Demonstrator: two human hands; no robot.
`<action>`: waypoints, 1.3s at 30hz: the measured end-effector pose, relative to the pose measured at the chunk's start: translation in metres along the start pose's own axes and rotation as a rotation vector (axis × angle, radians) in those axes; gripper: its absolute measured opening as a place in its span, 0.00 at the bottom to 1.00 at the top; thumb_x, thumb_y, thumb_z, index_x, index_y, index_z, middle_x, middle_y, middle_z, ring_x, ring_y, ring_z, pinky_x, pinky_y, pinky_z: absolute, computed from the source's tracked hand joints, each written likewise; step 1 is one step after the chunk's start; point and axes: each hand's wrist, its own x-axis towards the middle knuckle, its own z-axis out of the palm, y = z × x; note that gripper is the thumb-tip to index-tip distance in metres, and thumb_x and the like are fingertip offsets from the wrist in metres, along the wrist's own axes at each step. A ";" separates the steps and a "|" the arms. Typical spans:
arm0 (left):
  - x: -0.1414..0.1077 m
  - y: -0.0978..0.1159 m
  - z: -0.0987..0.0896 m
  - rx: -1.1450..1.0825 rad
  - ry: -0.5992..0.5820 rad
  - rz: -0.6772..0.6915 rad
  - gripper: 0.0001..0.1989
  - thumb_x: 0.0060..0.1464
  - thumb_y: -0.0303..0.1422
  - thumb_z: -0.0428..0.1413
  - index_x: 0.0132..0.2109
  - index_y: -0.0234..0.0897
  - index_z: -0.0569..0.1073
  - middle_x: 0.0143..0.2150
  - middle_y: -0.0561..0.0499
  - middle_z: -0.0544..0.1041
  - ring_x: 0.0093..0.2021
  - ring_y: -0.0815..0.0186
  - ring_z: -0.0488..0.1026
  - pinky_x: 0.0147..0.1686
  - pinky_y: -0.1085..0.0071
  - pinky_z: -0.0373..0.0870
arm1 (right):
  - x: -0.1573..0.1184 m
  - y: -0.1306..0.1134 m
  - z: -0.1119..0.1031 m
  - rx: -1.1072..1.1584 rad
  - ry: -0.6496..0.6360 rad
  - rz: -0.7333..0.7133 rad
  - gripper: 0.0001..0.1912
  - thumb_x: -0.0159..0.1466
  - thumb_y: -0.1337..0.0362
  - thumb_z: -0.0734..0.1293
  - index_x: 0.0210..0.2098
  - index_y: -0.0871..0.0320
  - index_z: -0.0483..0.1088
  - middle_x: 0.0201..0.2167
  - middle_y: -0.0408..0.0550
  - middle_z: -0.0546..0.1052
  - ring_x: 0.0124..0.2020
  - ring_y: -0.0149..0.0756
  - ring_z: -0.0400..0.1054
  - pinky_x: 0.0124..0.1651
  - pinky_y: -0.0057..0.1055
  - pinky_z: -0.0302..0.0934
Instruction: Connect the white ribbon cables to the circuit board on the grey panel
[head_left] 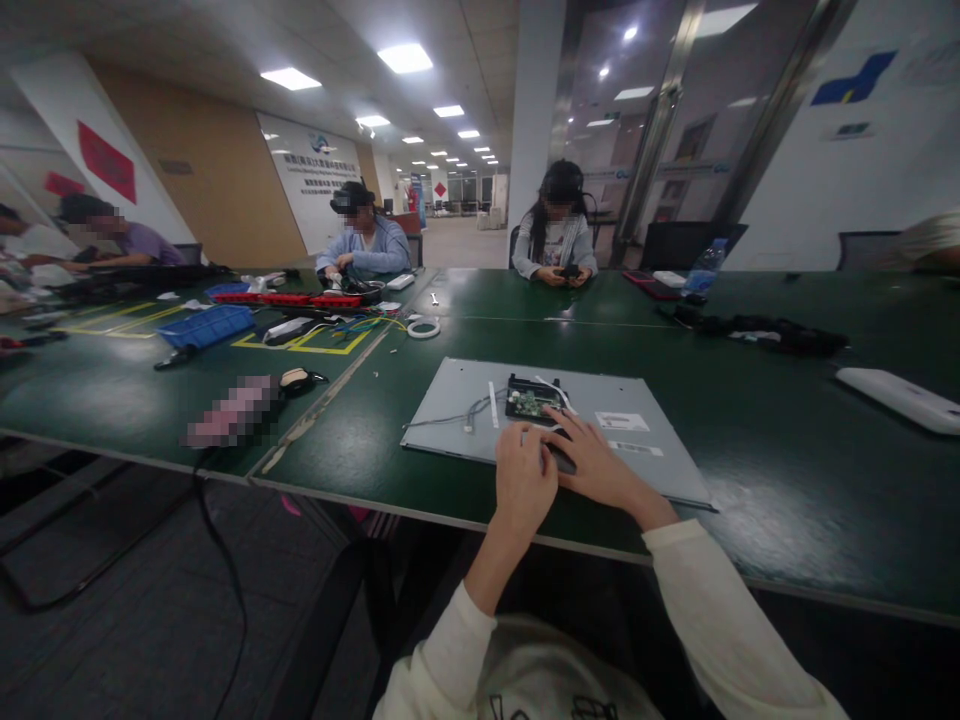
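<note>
A flat grey metal panel [450,405], like the back of a display, lies on the green table in front of me. A small green circuit board [526,402] in a black frame sits on its far middle part. My left hand [525,472] is over the panel's near side, fingers bent and closed just below the board; whatever they grip is hidden. Beside it, my right hand [598,458] has its fingers stretched towards the board, the fingertips at its near edge. A thin grey cable [442,420] runs left from the board. White labels [622,421] are on the panel's right part.
Left of the panel are a tape roll [424,328], a blue tray [206,327], loose wires and a blurred pink object [232,412]. To the right lie a white device [898,398], a black cloth-like bundle [772,330] and a bottle [706,267]. Co-workers sit across the table.
</note>
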 end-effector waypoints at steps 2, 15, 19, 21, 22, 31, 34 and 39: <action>0.000 0.001 -0.001 0.004 -0.015 -0.003 0.08 0.52 0.22 0.48 0.39 0.36 0.66 0.44 0.47 0.66 0.47 0.63 0.65 0.50 0.62 0.63 | 0.001 0.002 0.001 -0.009 -0.005 0.012 0.28 0.59 0.53 0.60 0.58 0.48 0.57 0.66 0.47 0.43 0.65 0.52 0.38 0.59 0.58 0.41; 0.000 0.000 -0.001 0.031 -0.058 -0.009 0.06 0.53 0.24 0.48 0.38 0.37 0.66 0.40 0.49 0.67 0.44 0.63 0.65 0.46 0.63 0.64 | 0.012 0.013 0.005 -0.099 0.027 0.232 0.31 0.62 0.44 0.52 0.60 0.49 0.55 0.66 0.47 0.44 0.64 0.54 0.41 0.57 0.58 0.45; 0.000 0.001 -0.003 0.047 -0.054 -0.006 0.06 0.53 0.23 0.48 0.38 0.37 0.66 0.40 0.49 0.66 0.43 0.64 0.65 0.46 0.64 0.64 | 0.015 0.020 0.006 -0.128 0.042 0.334 0.32 0.62 0.44 0.52 0.61 0.51 0.54 0.66 0.49 0.44 0.63 0.55 0.43 0.56 0.58 0.47; -0.001 0.001 -0.003 0.051 -0.056 -0.006 0.07 0.53 0.23 0.48 0.38 0.37 0.66 0.40 0.49 0.66 0.43 0.65 0.65 0.46 0.64 0.64 | 0.016 0.025 0.007 -0.134 0.050 0.384 0.33 0.61 0.43 0.51 0.61 0.51 0.54 0.66 0.50 0.44 0.62 0.56 0.44 0.55 0.59 0.47; -0.001 0.001 -0.004 0.051 -0.058 -0.008 0.07 0.53 0.23 0.48 0.38 0.37 0.66 0.40 0.50 0.66 0.43 0.65 0.65 0.46 0.64 0.64 | 0.016 0.027 0.007 -0.135 0.055 0.406 0.33 0.61 0.42 0.51 0.60 0.51 0.55 0.66 0.51 0.45 0.62 0.57 0.44 0.54 0.59 0.47; -0.002 -0.001 -0.005 0.028 -0.086 -0.013 0.07 0.54 0.23 0.48 0.38 0.37 0.67 0.41 0.49 0.66 0.44 0.65 0.65 0.46 0.63 0.65 | 0.012 0.068 0.008 -0.111 0.101 0.569 0.37 0.59 0.38 0.47 0.60 0.53 0.55 0.65 0.56 0.45 0.60 0.63 0.46 0.50 0.66 0.48; -0.002 -0.001 -0.006 0.015 -0.093 -0.021 0.07 0.54 0.24 0.48 0.38 0.37 0.67 0.41 0.49 0.67 0.45 0.65 0.66 0.47 0.62 0.66 | 0.006 0.088 0.008 -0.112 0.136 0.666 0.38 0.59 0.38 0.47 0.59 0.54 0.57 0.65 0.58 0.45 0.59 0.67 0.46 0.48 0.69 0.46; -0.003 -0.003 -0.007 -0.028 -0.112 -0.035 0.06 0.55 0.26 0.48 0.39 0.38 0.68 0.42 0.49 0.67 0.46 0.64 0.67 0.47 0.61 0.67 | -0.012 0.119 0.003 -0.066 0.193 0.843 0.40 0.57 0.37 0.48 0.58 0.55 0.58 0.65 0.60 0.44 0.59 0.74 0.42 0.48 0.72 0.40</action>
